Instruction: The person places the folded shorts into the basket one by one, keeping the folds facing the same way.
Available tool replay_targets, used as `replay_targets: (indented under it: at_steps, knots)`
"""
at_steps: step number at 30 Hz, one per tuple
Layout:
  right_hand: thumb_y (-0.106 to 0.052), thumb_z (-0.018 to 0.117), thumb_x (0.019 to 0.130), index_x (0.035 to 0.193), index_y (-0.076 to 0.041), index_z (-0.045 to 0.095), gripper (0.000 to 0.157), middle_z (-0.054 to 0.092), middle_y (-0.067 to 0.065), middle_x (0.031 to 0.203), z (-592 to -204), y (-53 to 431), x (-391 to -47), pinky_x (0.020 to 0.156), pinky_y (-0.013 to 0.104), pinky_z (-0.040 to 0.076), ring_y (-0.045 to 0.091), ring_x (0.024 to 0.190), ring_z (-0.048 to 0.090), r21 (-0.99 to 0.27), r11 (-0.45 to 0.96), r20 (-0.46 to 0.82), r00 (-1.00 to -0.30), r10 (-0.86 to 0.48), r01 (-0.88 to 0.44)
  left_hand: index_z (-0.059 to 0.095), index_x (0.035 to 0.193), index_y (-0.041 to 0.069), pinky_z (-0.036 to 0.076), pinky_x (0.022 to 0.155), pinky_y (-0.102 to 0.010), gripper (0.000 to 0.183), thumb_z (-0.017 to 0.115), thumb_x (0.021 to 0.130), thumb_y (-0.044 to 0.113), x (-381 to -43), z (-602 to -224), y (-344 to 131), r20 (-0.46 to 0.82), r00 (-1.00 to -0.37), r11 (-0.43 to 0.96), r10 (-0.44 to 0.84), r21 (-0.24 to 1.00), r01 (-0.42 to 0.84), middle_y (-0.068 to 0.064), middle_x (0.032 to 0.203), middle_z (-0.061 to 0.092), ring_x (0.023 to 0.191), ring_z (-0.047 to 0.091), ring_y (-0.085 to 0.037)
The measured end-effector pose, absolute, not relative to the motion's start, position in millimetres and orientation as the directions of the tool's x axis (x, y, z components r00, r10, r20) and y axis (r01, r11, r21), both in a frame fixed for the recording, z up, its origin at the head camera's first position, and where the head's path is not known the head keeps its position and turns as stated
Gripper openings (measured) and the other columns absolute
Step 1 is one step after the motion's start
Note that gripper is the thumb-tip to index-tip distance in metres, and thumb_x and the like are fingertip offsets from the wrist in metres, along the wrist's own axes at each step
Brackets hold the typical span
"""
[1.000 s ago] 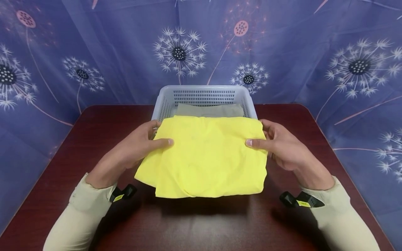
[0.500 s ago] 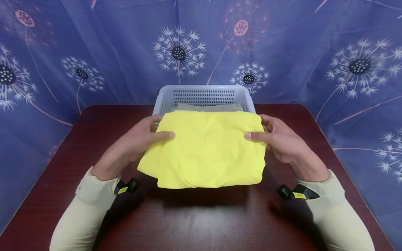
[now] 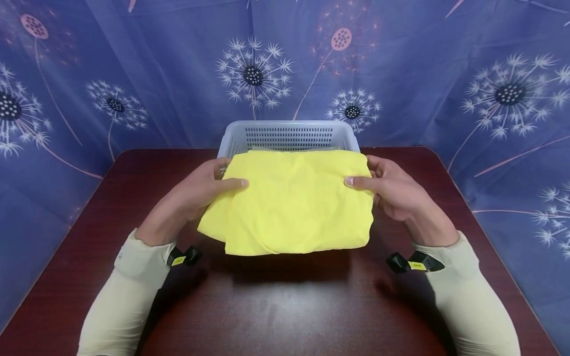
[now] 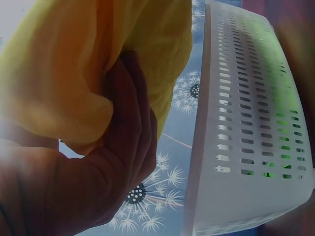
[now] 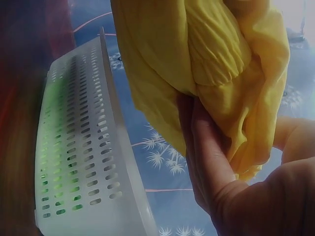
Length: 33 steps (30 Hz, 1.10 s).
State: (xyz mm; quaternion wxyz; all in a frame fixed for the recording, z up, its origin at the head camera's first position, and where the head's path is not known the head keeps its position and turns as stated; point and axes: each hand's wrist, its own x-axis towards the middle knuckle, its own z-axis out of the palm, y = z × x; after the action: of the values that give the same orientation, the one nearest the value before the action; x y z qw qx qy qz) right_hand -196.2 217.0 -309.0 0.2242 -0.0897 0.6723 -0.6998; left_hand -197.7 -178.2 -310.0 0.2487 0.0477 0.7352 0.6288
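Between my two hands hangs a folded yellow garment [image 3: 294, 202], its lower edge above the table. My left hand [image 3: 200, 190] pinches its left side, thumb on the near face and fingers behind. On the opposite side my right hand [image 3: 396, 188] grips it the same way. A gathered, elastic-looking edge shows on the garment [image 5: 216, 59] in the right wrist view. Behind it stands a pale blue-grey perforated basket [image 3: 289, 123], whose near part the garment hides. A sliver of grey cloth [image 3: 289, 149] is visible inside, and something green [image 4: 270, 73] shows through the basket's holes.
A dark red-brown table [image 3: 285, 316] with rounded far corners lies beneath. Blue curtains [image 3: 178, 59] with dandelion prints surround it at the back and both sides. The basket sits near the table's far edge.
Both hands have moved forward with the yellow garment, toward and further over the basket. The garment now covers most of the grey cloth that showed before. The basket has stayed put.
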Motion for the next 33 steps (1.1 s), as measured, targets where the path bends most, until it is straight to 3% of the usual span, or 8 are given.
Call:
replay_targets:
  at_steps: [14, 24, 33]
  knots:
    - [-0.003, 0.067, 0.103, 0.143, -0.002, 0.043, 0.046, 0.079, 0.010, 0.105, -311.3, 212.5, -212.8, 0.072, 0.042, 0.066, 0.022, 0.082, 0.080, -0.974, -0.026, -0.193, -0.892, -0.409, 0.223, 0.041, 0.154, 0.011, 0.065, 0.073, -0.048, 0.060, 0.071, 0.103, 0.020, -217.0, -315.4, -177.2, -0.298, -0.887, 0.180, 0.354, 0.952, -0.249, -0.017, 0.107, 0.075, 0.082, 0.079, -0.028]
    - [-0.008, 0.067, 0.104, 0.140, -0.002, 0.043, 0.044, 0.079, 0.010, 0.098, -314.2, 210.8, -226.5, 0.067, 0.040, 0.065, 0.021, 0.076, 0.079, -0.964, -0.029, -0.235, -0.894, -0.381, 0.265, 0.039, 0.156, 0.011, 0.065, 0.071, -0.047, 0.064, 0.072, 0.103, 0.023, -229.9, -320.9, -178.0, -0.300, -0.898, 0.163, 0.323, 0.952, -0.259, -0.017, 0.106, 0.076, 0.081, 0.079, -0.028]
    - [-0.007, 0.067, 0.104, 0.139, -0.002, 0.043, 0.043, 0.079, 0.009, 0.098, -316.4, 207.5, -236.0, 0.065, 0.037, 0.065, 0.021, 0.076, 0.079, -0.957, -0.064, -0.240, -0.897, -0.372, 0.282, 0.045, 0.149, 0.009, 0.065, 0.067, -0.044, 0.054, 0.072, 0.103, 0.022, -238.3, -324.6, -177.2, -0.295, -0.914, 0.152, 0.280, 0.953, -0.261, -0.016, 0.101, 0.076, 0.077, 0.078, -0.026]
